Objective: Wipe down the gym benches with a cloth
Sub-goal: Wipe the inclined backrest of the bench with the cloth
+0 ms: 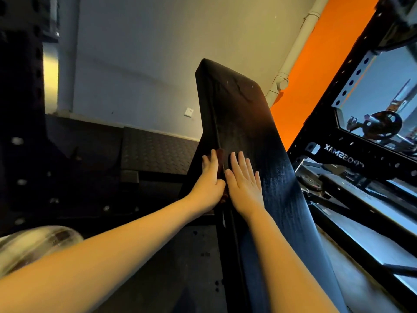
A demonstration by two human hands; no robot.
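A black padded bench back point(246, 123) rises at a slant in the middle of the head view, with worn patches near its top. My left hand point(211, 179) presses a dark reddish-brown cloth point(220, 158) against the pad's left side edge; only a strip of the cloth shows past the fingers. My right hand point(244, 179) lies flat on the pad's front face, fingers straight and slightly spread, just right of the cloth.
A black perforated rack upright point(20, 109) stands at the left. At the right is a black rack frame point(325, 123) with a mirror point(383, 98) behind it. A dark checker-plate platform point(155, 152) lies against the far wall. A pale round object point(33, 245) sits at lower left.
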